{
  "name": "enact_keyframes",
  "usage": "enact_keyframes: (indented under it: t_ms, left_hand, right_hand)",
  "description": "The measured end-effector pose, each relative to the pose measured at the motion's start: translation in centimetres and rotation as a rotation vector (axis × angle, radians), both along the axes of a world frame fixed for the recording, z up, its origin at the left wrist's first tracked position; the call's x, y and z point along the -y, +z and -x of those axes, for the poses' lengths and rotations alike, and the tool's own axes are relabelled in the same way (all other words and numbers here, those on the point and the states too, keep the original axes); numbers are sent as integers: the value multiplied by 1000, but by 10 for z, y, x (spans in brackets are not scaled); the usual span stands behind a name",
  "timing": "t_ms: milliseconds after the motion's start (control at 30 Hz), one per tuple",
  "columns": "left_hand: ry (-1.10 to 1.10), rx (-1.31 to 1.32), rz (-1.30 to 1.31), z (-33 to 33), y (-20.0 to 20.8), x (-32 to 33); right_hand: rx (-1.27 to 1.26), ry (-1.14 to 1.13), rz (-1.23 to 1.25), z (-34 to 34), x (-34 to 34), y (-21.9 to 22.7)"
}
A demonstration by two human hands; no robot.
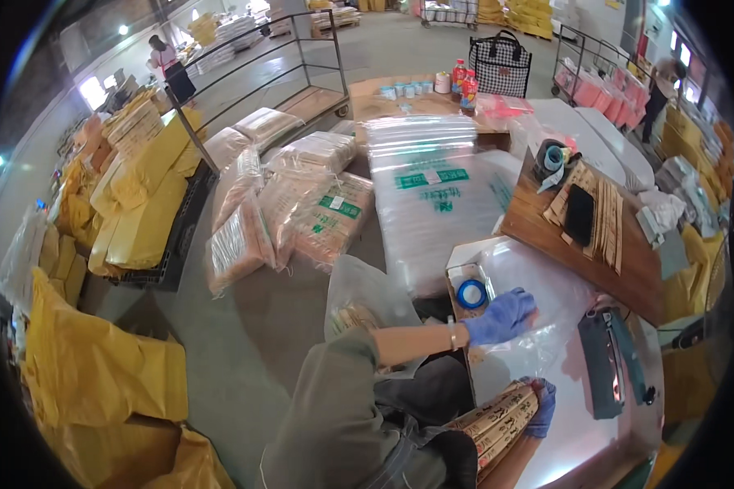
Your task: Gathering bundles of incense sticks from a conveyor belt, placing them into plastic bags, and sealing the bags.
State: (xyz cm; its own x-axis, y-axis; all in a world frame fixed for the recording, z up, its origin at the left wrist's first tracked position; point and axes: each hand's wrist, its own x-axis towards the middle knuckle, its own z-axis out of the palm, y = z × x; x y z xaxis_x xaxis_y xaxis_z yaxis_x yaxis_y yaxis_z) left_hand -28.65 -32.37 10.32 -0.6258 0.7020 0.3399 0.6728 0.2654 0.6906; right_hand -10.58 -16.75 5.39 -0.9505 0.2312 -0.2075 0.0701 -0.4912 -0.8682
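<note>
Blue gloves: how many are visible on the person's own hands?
2. One blue glove is on the left hand, pressing on the clear plastic sheet near a blue tape roll. The other is on the right hand, holding a bundle of paper-wrapped sticks.

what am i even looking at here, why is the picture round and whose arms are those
There is no machine here. This is one picture from a wide fisheye camera worn on a person's head, looking down at their own hands; the lens bends straight edges and gives the round dark rim.

Both hands wear blue gloves. The left hand lies flat on a clear plastic bag spread over the shiny worktable. The right hand grips a bundle of thin wrapped sticks.

Near the left hand a small open box holds a blue tape roll. To the right lie a dark long-bodied tool and a wooden board carrying more sticks. Ahead is a stack of printed plastic bags, and on the floor to the left are packed bundles and yellow sacks. Other people work far off.
</note>
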Motion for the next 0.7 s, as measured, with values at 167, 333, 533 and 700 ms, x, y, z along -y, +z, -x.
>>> enact_keyframes:
  t_ms: [167, 333, 533, 700]
  left_hand:
    - [10, -336, 264, -18, -57, -26]
    - [-117, -616, -92, -15, -70, -31]
    - [-448, -492, 212, -66, -37, 35]
    - [-346, -476, 277, -97, -56, 31]
  right_hand:
    - [42, -20, -12, -11, 0, 16]
    - [80, -380, -98, -45, 19, 69]
    - [-161, 77, 63, 27, 30, 21]
    - [-94, -228, -148, -16, 28, -12]
